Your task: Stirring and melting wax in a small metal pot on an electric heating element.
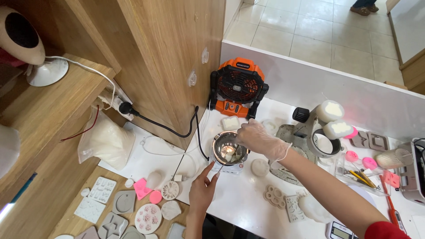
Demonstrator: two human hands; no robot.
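At the left of the frame a clear plastic bag of white flakes (106, 140) is slumping beside grey and pink flat moulds (133, 206). At centre, the bare left hand (202, 191) is pinching a thin metal stick (219, 168), its tip touching the small shiny steel pot (228, 148) on the white table (239, 201). The gloved right hand (258, 138) is hovering over the pot's rim, fingers curled; I cannot tell what it is grasping. An orange-black fan (237, 88) is standing just behind.

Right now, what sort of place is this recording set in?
Probably a small craft workshop for casting wax or plaster pieces. A small round metal pot holding white lumps stands on a white bench, grey and pink silicone moulds lie beside it, and an orange portable fan stands behind.
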